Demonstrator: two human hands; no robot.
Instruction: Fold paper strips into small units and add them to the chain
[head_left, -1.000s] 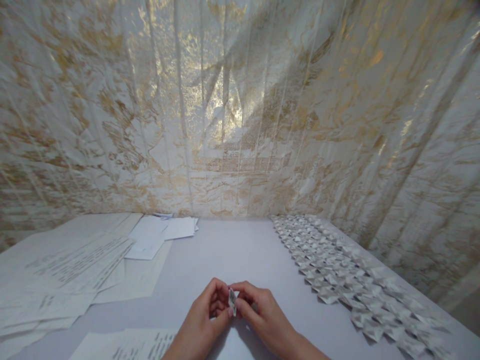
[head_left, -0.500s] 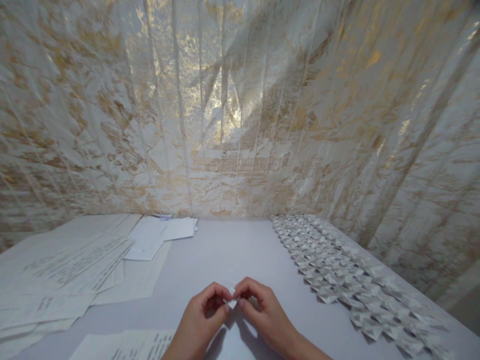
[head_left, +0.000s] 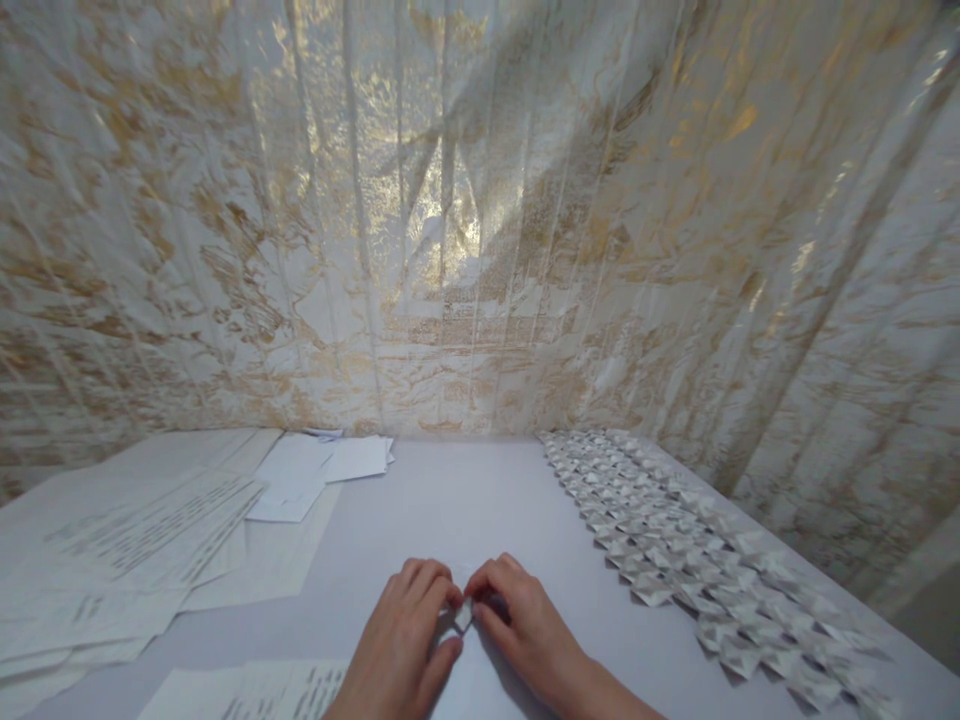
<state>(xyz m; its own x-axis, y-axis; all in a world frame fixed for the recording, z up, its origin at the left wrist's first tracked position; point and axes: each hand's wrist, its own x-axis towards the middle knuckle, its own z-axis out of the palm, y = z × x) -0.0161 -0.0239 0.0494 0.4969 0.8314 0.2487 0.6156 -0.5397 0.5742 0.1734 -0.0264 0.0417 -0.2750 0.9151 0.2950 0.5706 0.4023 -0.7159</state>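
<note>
A small folded paper piece is at the near middle of the table, between my two hands. My right hand pinches its right side between thumb and curled fingers. My left hand is at its left side, fingers bent down onto the piece. The left thumb is spread lower, close to the piece's bottom corner. Fingertips partly hide the paper, so its exact folds cannot be made out.
Many folded paper pieces lie in overlapping rows along the right. Printed sheets spread over the left, with blank white slips behind. Another printed sheet lies near the front edge. A gold-patterned curtain hangs behind the table.
My left thumb has moved down, away from the left fingers, and the left hand has turned with its back more upward. The folded paper piece has tilted and shifted slightly lower.
</note>
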